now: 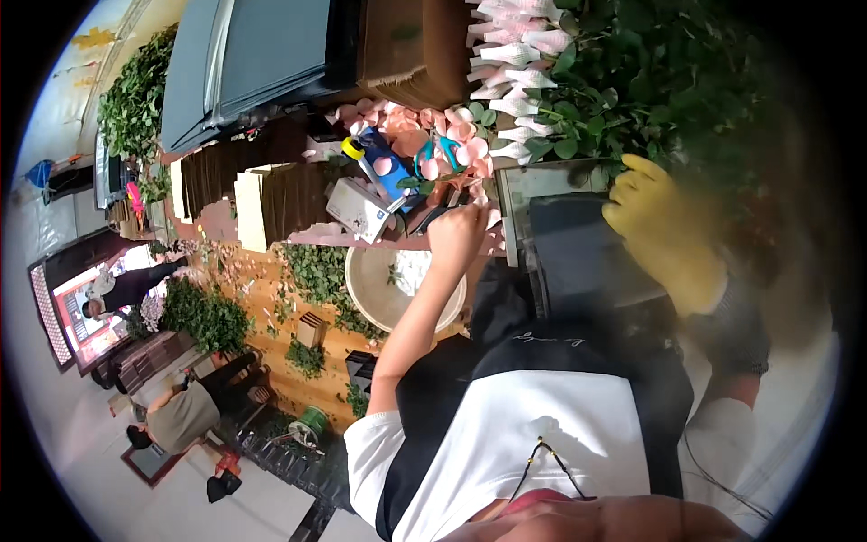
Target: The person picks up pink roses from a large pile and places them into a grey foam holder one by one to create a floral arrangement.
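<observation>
My left hand (456, 235) is bare, its fingers curled, and it sits among pink petals (424, 135) at the edge of a cluttered bench. A thin dark tool (426, 218) sticks out beside it; whether the hand grips it is unclear. My right hand (659, 230) wears a yellow glove and reaches into the green leaves (632, 81) of a rose bunch, blurred, so its grip is hidden. Rose buds in pale paper sleeves (515, 54) lie just left of the leaves. A dark flat tray (578, 253) lies between my hands.
A round beige basin (375, 289) sits below my left hand. A blue bottle with a yellow cap (379, 158), a white box (357, 208) and teal scissors (440, 149) stand nearby. A cardboard box (406, 45) is behind. Two other people (181, 415) (126, 289) are at far left.
</observation>
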Motion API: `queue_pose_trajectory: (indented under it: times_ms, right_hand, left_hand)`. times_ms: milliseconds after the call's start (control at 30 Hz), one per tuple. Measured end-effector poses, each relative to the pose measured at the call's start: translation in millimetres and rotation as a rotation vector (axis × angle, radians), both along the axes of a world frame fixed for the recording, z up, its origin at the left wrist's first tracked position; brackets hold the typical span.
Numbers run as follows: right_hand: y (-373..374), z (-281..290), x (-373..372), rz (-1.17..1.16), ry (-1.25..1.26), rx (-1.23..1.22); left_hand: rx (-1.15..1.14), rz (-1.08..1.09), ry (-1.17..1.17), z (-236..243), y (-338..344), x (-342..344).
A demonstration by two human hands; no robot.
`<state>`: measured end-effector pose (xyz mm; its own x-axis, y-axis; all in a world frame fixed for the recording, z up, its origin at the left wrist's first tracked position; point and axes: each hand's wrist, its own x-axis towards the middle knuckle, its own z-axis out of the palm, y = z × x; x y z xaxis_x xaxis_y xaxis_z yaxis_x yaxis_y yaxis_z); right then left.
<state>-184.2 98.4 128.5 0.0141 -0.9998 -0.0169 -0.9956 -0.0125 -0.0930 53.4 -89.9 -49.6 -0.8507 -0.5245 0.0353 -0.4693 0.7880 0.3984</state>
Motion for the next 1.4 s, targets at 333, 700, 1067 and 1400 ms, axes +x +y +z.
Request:
queue_pose_trajectory:
  times_ms: [333, 700, 1067, 1400]
  right_hand:
    - [-25, -17, -4, 0.065, 0.067, 0.038]
    - [-51, -76, 27, 0.248, -0.093, 0.233]
    - [-99, -147, -21, 0.13, -0.227, -0.133]
    - [29, -231, -9, 0.081, -1.363, 0.056]
  left_hand:
    - [0.104, -0.061, -0.043, -37, 1, -8]
    - [0.384, -0.723, -0.111, -127, 25, -47]
    - [-0.161, -0.626, -0.201, -97, 49, -81]
    - [-0.16, -0.69, -0.056, -98, 50, -85]
